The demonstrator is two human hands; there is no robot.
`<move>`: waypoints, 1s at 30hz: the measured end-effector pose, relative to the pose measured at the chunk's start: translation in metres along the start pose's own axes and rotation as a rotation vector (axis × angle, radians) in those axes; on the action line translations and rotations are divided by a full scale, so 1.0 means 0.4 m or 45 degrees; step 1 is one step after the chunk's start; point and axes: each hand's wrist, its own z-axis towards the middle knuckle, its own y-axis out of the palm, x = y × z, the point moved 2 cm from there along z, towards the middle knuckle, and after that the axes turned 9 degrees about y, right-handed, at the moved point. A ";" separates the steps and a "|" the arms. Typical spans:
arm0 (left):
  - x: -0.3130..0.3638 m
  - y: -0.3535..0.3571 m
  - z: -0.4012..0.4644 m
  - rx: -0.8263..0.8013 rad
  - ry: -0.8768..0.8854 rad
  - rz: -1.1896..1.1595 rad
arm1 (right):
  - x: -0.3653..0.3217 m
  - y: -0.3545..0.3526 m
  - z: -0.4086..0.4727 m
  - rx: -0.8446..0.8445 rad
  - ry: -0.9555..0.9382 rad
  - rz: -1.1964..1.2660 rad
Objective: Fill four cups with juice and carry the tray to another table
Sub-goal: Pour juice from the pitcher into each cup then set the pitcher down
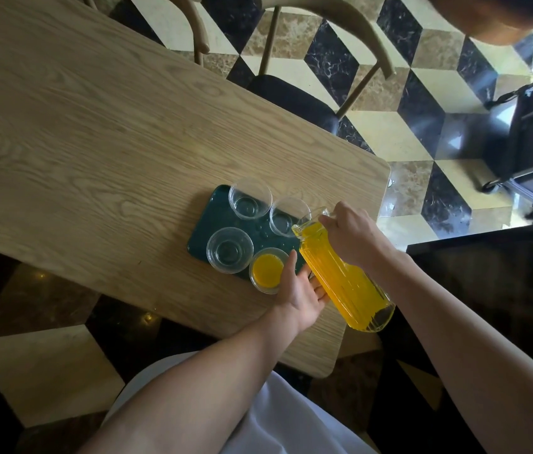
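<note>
Hands work over a dark green tray (pixel 204 224) near the wooden table's (pixel 95 142) edge. The right hand (pixel 352 232) grips the neck of a ribbed glass pitcher (pixel 343 273) of orange juice, tilted toward an empty cup (pixel 289 216). The left hand (pixel 301 291), fingers straight, supports the pitcher from below, beside the one filled cup (pixel 266 270). Two more empty cups (pixel 230 250) stand on the tray.

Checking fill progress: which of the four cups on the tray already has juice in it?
The cup at the tray's near corner, beside the left hand; it alone holds orange juice, the other three are clear and empty.
</note>
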 end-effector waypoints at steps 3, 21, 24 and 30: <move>0.006 0.000 -0.004 0.021 -0.007 -0.001 | -0.008 -0.003 0.002 -0.013 0.012 -0.015; 0.013 0.008 -0.023 -0.047 -0.022 -0.043 | -0.040 -0.032 -0.003 -0.042 0.020 -0.081; 0.008 0.011 -0.024 -0.063 -0.040 -0.035 | -0.040 -0.037 -0.008 -0.043 0.026 -0.082; 0.002 0.013 -0.023 -0.096 -0.061 -0.033 | -0.043 -0.046 -0.015 -0.049 0.029 -0.073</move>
